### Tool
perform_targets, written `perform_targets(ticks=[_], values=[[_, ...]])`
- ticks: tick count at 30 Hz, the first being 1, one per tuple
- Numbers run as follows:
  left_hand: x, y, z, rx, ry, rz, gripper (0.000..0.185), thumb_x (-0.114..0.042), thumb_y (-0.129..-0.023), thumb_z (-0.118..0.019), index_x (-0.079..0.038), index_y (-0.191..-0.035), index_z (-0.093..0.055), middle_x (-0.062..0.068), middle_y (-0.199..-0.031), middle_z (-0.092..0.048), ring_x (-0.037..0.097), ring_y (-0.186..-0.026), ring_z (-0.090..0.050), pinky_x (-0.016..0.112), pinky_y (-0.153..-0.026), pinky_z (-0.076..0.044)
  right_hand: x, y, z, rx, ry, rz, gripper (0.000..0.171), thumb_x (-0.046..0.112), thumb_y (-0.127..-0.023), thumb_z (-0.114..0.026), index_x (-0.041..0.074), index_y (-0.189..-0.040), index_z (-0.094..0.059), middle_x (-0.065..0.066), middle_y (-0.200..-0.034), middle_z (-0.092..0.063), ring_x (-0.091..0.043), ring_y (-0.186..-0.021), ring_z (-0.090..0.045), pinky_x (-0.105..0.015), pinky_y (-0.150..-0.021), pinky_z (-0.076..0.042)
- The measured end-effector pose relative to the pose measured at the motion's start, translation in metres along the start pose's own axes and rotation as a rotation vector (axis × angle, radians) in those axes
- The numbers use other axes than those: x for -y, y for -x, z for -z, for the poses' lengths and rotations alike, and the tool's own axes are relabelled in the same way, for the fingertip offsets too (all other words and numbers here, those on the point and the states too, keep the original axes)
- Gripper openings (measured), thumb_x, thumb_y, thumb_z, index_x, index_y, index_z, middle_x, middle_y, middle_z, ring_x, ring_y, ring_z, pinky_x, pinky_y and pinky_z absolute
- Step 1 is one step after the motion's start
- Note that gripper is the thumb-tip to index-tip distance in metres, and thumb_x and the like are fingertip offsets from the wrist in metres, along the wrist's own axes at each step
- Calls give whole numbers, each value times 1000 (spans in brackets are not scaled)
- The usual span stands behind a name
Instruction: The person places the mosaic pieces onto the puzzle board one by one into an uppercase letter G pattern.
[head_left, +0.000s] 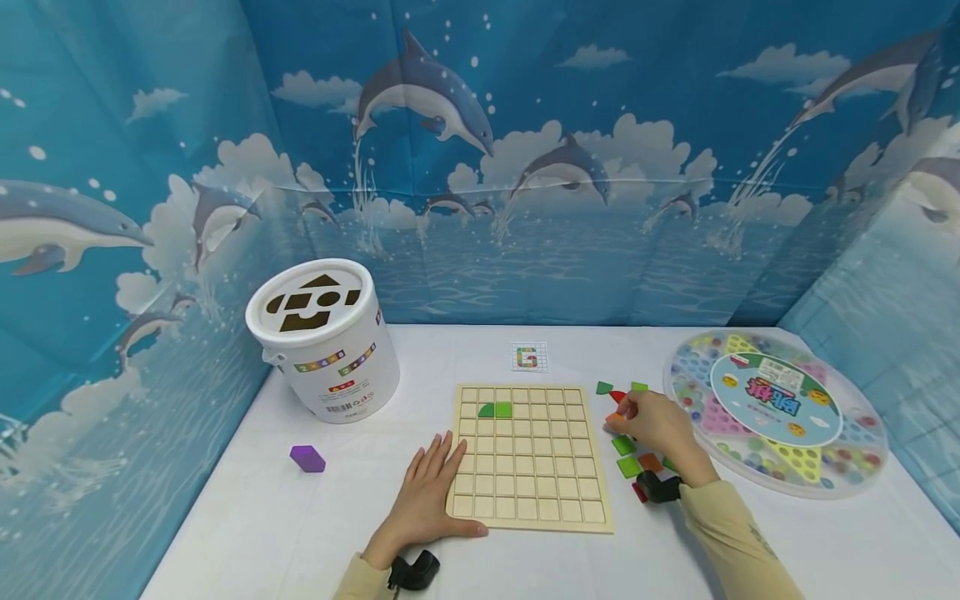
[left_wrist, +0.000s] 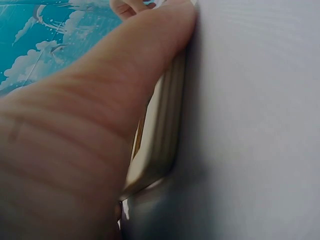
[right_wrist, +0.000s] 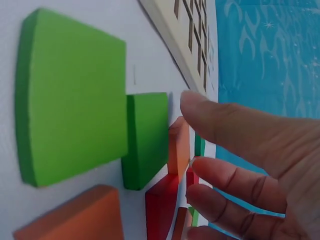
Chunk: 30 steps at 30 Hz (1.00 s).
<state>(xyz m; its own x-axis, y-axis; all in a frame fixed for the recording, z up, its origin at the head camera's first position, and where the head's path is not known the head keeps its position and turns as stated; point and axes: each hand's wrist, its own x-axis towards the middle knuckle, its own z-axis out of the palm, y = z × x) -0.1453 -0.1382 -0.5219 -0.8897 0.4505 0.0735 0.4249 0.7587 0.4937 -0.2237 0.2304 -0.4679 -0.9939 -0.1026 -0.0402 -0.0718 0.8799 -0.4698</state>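
"Tiles like the orange tile (right_wrist: 178, 150): where does that one lie, and how would it handle?"

"Flat on the white surface (head_left: 262, 533), just off the right side of the gridded board (head_left: 540, 528), with a green tile (right_wrist: 147, 142) and a red tile (right_wrist: 162, 202) near it. It looks like painted wood, so I'd expect it light, stiff and hard to break."

"What has the right hand (head_left: 660, 423) got?"

"Nothing that I can make out. Its thumb and fingers are bent and parted about the orange tile, with a clear gap between the tips. Whether any tip touches it, I cannot tell."

"Slippery, do you think?"

"A little, perhaps; the faces look smooth. I'd pinch it by two opposite side edges, thumb against forefinger, since its thickness seems to give the tips enough to bear on. The neighbours may crowd them."

"And the left hand (head_left: 423, 500)?"

"Fingers straight and spread at the board's left edge, thumb out by the near corner, gripping nothing. Resting there should steady the board, which looks rigid and easy to hold by its rim. A green quarter-round (head_left: 487, 410) and a green square (head_left: 503, 409) sit side by side in its grid."
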Motion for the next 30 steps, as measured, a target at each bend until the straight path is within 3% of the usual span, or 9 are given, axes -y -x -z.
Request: perform_targets(ticks=[6, 15, 30], values=[[0, 0, -1, 3, 3, -7, 116, -70, -66, -70, -6, -151, -24, 16, -156, -13, 33, -142, -6, 53, -110, -5, -3, -1, -2, -20, 19, 6, 26, 29, -77, -78, 8, -82, -64, 1, -69, -55, -16, -54, -48, -32, -47, -38], [0, 0, -1, 4, 8, -7, 116, -69, -66, -71, -6, -151, -24, 15, -156, -13, 33, -142, -6, 53, -110, -5, -6, -7, -6, -3, -30, 24, 24, 25, -78, -77, 8, -87, -64, 0, -78, -58, -17, -66, -51, -35, -57, -42], [0, -1, 0, 1, 11, -1, 116, -68, -66, -71, -5, -151, -24, 16, -156, -13, 33, -142, -6, 53, -110, -5, -5, -8, -11, -37, -47, 30, 19, 18, -78, -75, 11, -88, -60, 1, -78, -58, -16, -63, -50, -33, -53, -39]])
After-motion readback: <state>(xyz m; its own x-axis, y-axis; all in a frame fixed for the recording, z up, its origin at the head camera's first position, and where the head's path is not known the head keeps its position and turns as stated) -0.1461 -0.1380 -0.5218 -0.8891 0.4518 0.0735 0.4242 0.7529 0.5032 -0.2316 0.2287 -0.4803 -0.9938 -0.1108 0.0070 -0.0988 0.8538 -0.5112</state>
